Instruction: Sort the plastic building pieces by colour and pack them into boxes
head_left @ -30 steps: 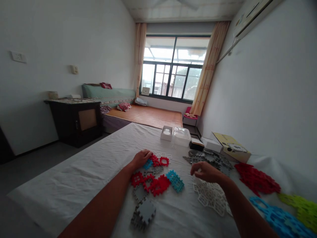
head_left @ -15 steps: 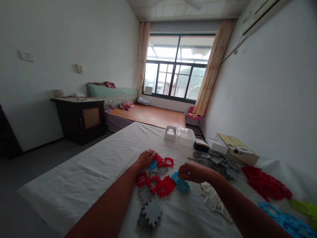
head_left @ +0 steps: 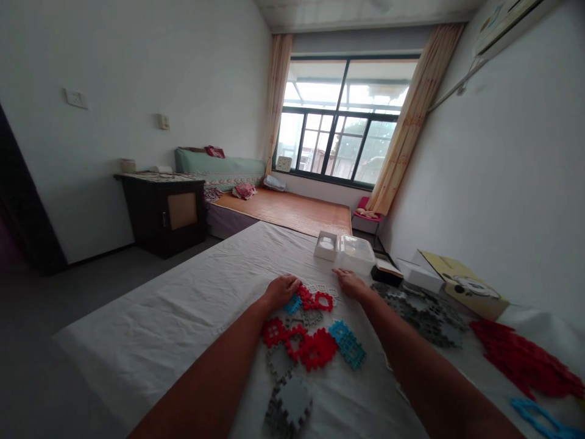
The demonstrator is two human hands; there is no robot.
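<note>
My left hand [head_left: 281, 292] rests at the upper left of a spread of interlocking building tiles, its fingers curled against a red building tile [head_left: 302, 298]. A blue tile [head_left: 293, 304] lies just under that hand. Fingers stretched forward, my right hand [head_left: 351, 284] is low over the cloth near the clear plastic box; whatever lies beneath its fingertips is hidden. Between my forearms are joined red tiles [head_left: 315, 350], blue lattice tiles [head_left: 348, 345] and grey tiles [head_left: 289, 399]. Small white tiles [head_left: 322, 288] lie between the hands.
Beyond my right hand stand a white box [head_left: 326, 245], a clear plastic box [head_left: 357, 253] and a black box [head_left: 386, 272]. Rightward are piled grey tiles [head_left: 423, 314], red tiles [head_left: 525, 356] and a yellow box [head_left: 473, 283]. White cloth [head_left: 183, 317] covers the table.
My right hand has moved away from the blue tiles, forward toward the clear box, and its fingers have stretched out. My left hand stays by the red tile. The view has shifted slightly.
</note>
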